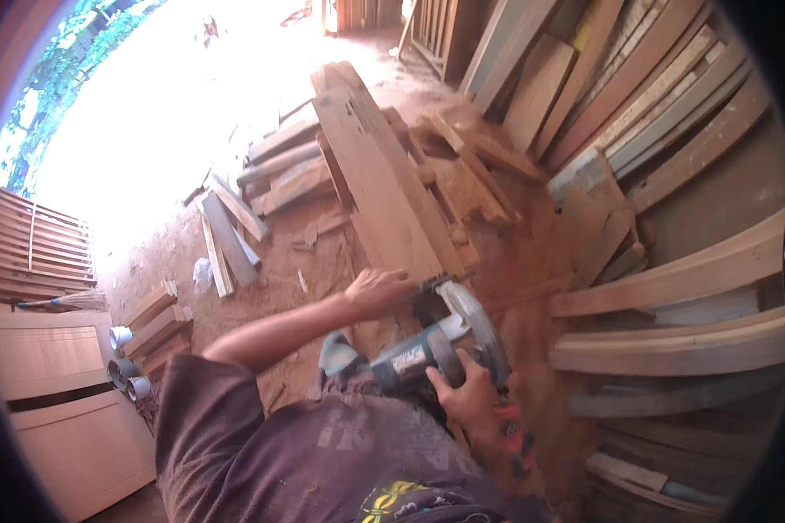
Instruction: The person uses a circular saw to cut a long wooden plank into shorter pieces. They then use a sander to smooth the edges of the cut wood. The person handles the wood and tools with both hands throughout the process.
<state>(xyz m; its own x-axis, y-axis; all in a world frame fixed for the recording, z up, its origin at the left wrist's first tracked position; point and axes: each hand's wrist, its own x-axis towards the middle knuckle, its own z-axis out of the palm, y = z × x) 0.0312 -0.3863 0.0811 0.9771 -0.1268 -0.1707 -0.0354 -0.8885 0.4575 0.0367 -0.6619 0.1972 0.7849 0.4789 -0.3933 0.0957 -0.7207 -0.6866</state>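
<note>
A circular saw (419,353) with a teal motor housing and a silver blade guard is at the near end of a long wooden board (375,183). My right hand (469,394) is wrapped round its dark handle. Beside the front of the saw, my left hand (379,289) lies on the board's near left part with its fingers toward the saw's base. The board stretches away from me on top of other timber. The guard and base hide the blade and where it meets the wood.
Wood offcuts (288,170) lie on the dusty floor left of the board. Planks (619,105) lean along the right, above stacked curved timbers (672,349). At left are panelled wooden doors (78,444), pale round-ended pipes or cups (120,337) and a slatted frame (39,240).
</note>
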